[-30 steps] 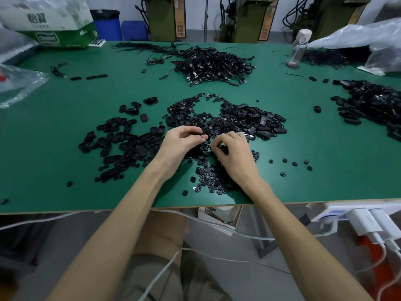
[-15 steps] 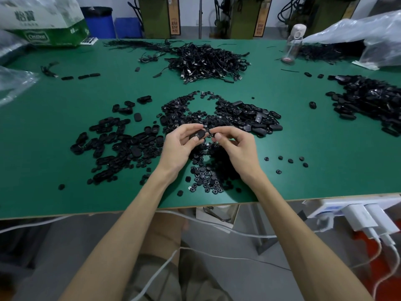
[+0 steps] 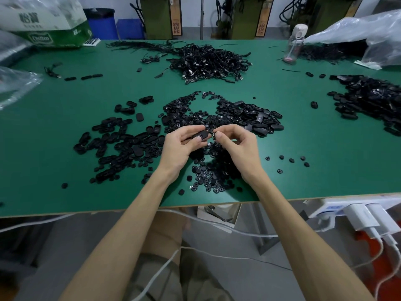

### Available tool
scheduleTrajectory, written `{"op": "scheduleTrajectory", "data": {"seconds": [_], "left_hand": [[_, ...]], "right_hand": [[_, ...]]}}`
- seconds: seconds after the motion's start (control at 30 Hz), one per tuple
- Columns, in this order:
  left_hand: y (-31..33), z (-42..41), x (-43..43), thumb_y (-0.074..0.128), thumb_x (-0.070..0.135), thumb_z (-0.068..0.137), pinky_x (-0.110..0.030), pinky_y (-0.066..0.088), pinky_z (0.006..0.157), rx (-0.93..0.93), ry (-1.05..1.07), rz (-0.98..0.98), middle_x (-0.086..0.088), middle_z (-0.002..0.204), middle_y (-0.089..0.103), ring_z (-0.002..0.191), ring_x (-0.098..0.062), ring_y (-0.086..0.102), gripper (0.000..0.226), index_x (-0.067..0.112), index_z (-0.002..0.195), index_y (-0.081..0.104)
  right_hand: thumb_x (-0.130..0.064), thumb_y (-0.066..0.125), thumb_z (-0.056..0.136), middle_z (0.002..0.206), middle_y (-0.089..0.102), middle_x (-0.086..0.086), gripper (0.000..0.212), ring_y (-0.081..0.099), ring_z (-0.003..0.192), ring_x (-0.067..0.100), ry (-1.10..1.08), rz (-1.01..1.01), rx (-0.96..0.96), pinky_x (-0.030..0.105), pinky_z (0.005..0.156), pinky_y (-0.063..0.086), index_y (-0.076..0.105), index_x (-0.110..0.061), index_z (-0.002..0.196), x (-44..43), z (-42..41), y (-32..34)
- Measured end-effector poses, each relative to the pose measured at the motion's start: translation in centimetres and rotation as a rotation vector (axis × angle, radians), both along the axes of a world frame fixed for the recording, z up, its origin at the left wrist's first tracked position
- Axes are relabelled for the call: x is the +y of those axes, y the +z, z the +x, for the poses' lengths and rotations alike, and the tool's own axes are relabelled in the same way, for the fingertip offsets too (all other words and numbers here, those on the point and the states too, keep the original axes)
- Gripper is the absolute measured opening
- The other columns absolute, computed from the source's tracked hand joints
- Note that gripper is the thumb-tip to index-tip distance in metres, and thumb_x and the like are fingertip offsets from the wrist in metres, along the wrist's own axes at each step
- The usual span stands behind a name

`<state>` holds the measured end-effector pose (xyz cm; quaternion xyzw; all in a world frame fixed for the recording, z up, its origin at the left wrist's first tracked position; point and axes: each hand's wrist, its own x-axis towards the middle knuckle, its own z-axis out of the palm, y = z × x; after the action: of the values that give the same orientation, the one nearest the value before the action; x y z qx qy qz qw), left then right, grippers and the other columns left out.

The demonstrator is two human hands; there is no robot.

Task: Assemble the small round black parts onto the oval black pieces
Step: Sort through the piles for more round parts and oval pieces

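My left hand [image 3: 182,146] holds an oval black piece [image 3: 201,135] between thumb and fingers, just above the table. My right hand [image 3: 235,144] pinches a small round black part [image 3: 213,134] at its fingertips, right beside the oval piece's end. Under both hands lies a heap of small round black parts [image 3: 208,172]. A spread of oval black pieces [image 3: 121,144] lies to the left. More oval pieces [image 3: 258,118] are heaped behind my right hand.
A tangle of black cables [image 3: 208,61] lies at the table's middle back. Another black heap [image 3: 373,101] sits at the right. A clear bottle [image 3: 296,45] and plastic bags [image 3: 358,38] stand far right, a box [image 3: 50,25] far left. Chargers [image 3: 368,216] hang at the front edge.
Both hands lifted off the heap of round parts. The left hand came up with an oval piece, the right with a small round part, and the two were brought together.
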<state>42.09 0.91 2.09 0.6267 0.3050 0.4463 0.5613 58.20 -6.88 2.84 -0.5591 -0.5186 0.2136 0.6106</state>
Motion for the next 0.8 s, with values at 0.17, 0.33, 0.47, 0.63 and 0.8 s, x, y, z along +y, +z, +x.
{"op": "scheduleTrajectory", "data": {"seconds": [0.17, 0.33, 0.47, 0.63, 0.8], "left_hand": [[-0.01, -0.10, 0.03, 0.063, -0.006, 0.098, -0.033, 0.064, 0.081, -0.016, 0.033, -0.002, -0.017, 0.111, 0.076, 0.102, -0.026, 0.076, 0.023, -0.003, 0.120, 0.070], [0.17, -0.23, -0.04, 0.070, 0.003, 0.096, -0.023, 0.053, 0.063, 0.028, 0.063, 0.076, 0.000, 0.103, 0.080, 0.085, -0.012, 0.073, 0.020, 0.012, 0.112, 0.078], [0.11, -0.22, -0.12, 0.071, 0.003, 0.095, -0.021, 0.052, 0.060, 0.025, 0.094, 0.080, 0.003, 0.092, 0.080, 0.074, -0.006, 0.070, 0.019, 0.013, 0.109, 0.079], [-0.17, -0.21, 0.03, 0.077, 0.009, 0.092, -0.020, 0.050, 0.057, 0.071, 0.130, 0.081, -0.002, 0.089, 0.080, 0.076, -0.015, 0.075, 0.015, 0.013, 0.106, 0.080], [-0.11, -0.07, -0.15, 0.081, 0.014, 0.088, -0.019, 0.052, 0.061, 0.130, 0.117, 0.116, -0.001, 0.082, 0.079, 0.070, -0.013, 0.073, 0.013, 0.015, 0.101, 0.080]], "right_hand": [[-0.014, 0.073, 0.094, 0.082, 0.073, -0.008, 0.007, 0.063, 0.076, 0.006, -0.008, -0.031, 0.014, 0.024, 0.076, 0.051, 0.077, -0.019, 0.097, 0.19, 0.05, -0.17], [-0.019, 0.076, 0.093, 0.088, 0.076, -0.004, 0.006, 0.066, 0.081, 0.009, 0.006, -0.027, 0.005, 0.026, 0.078, 0.054, 0.078, -0.022, 0.098, 0.19, 0.08, -0.18], [-0.010, 0.075, 0.092, 0.091, 0.077, -0.003, 0.012, 0.070, 0.085, 0.011, 0.025, -0.022, -0.010, 0.025, 0.081, 0.055, 0.076, -0.018, 0.101, 0.16, 0.10, -0.15], [-0.008, 0.078, 0.089, 0.089, 0.076, -0.005, 0.011, 0.070, 0.082, 0.007, 0.018, -0.048, -0.047, 0.023, 0.080, 0.054, 0.075, -0.013, 0.099, 0.18, -0.18, 0.00], [-0.011, 0.077, 0.091, 0.083, 0.074, -0.012, 0.007, 0.065, 0.076, 0.001, -0.001, -0.079, -0.140, 0.017, 0.074, 0.048, 0.078, -0.015, 0.096, 0.06, -0.51, 0.15]]}}
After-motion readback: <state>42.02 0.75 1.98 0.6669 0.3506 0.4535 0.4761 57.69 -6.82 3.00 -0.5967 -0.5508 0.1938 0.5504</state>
